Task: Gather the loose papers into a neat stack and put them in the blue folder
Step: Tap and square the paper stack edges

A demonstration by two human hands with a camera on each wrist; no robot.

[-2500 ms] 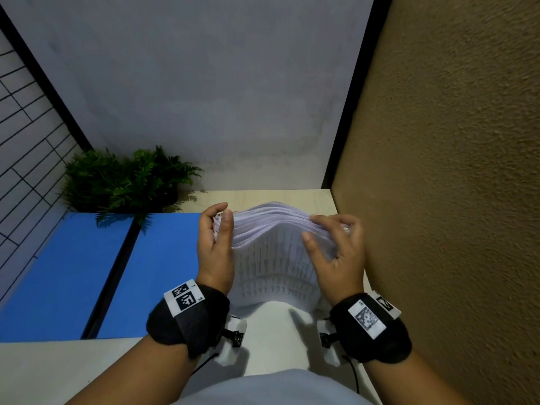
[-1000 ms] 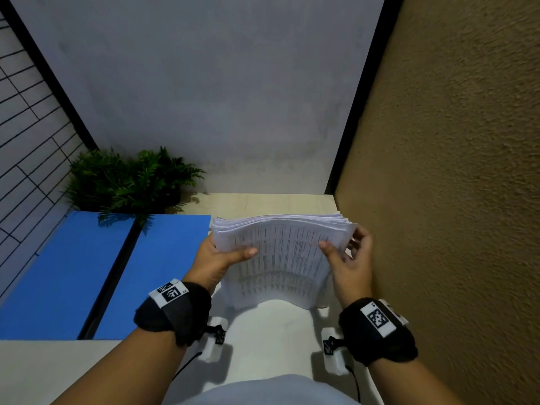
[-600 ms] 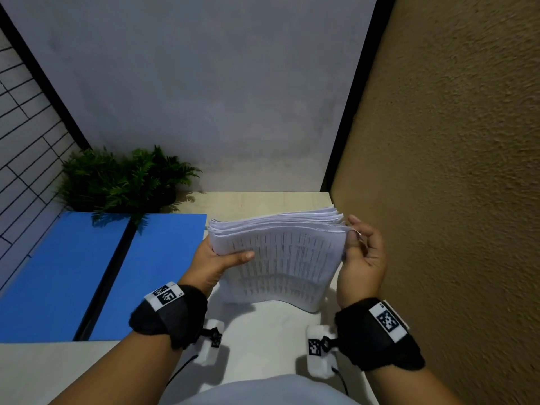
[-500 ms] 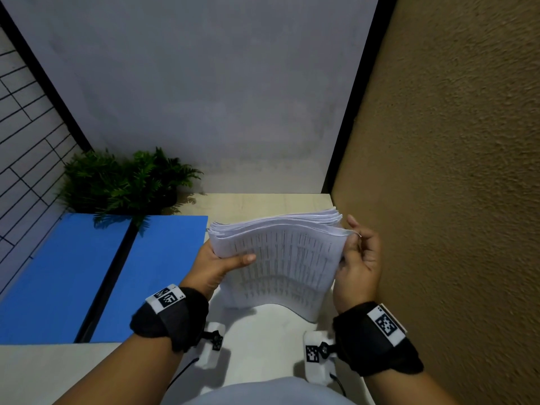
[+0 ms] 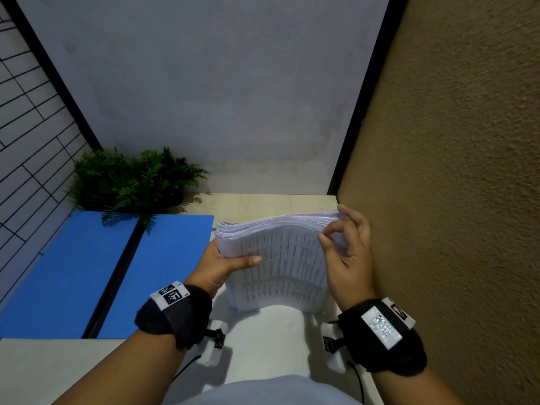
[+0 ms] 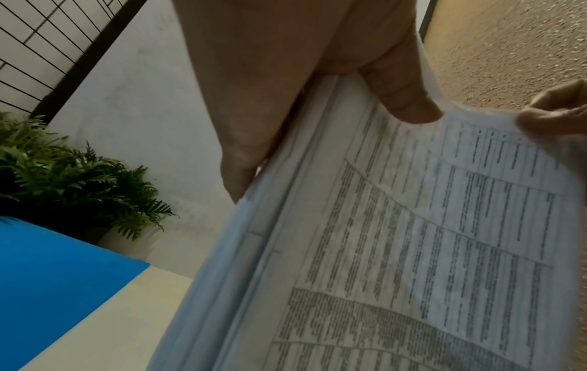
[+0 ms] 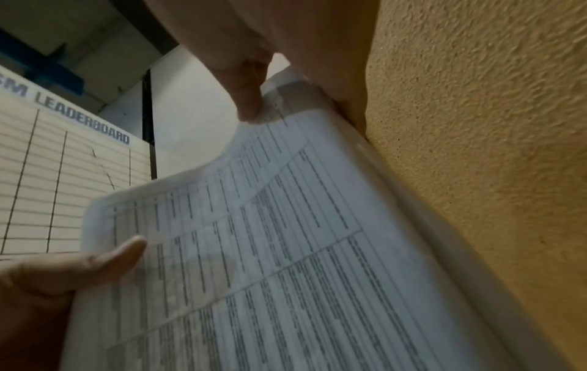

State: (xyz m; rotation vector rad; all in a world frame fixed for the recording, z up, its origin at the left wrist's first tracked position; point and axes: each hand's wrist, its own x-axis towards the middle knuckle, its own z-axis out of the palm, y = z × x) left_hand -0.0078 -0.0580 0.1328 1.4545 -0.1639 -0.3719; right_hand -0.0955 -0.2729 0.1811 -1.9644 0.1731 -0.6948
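Observation:
A thick stack of printed papers [image 5: 283, 258] stands on its bottom edge on the desk, bowed towards me. My left hand [image 5: 225, 264] grips its upper left side, thumb across the front sheet, fingers behind. My right hand [image 5: 347, 247] pinches the top right corner, thumb in front. The left wrist view shows the papers [image 6: 397, 251] and the left thumb [image 6: 400, 95] up close. The right wrist view shows the same papers [image 7: 286, 251] with the right thumb [image 7: 247, 100] on the corner. The blue folder [image 5: 87, 273] lies open and flat to the left.
A green fern [image 5: 131, 179] stands behind the folder at the back left. A brown textured wall [image 5: 453, 200] runs close along the right of the papers. A grey wall [image 5: 219, 97] closes the back of the pale desk [image 5: 43, 369].
The stack went from fanned and bent over under both hands to held upright. My right hand slid from the right edge to pinch the top right corner. The left hand kept its grip.

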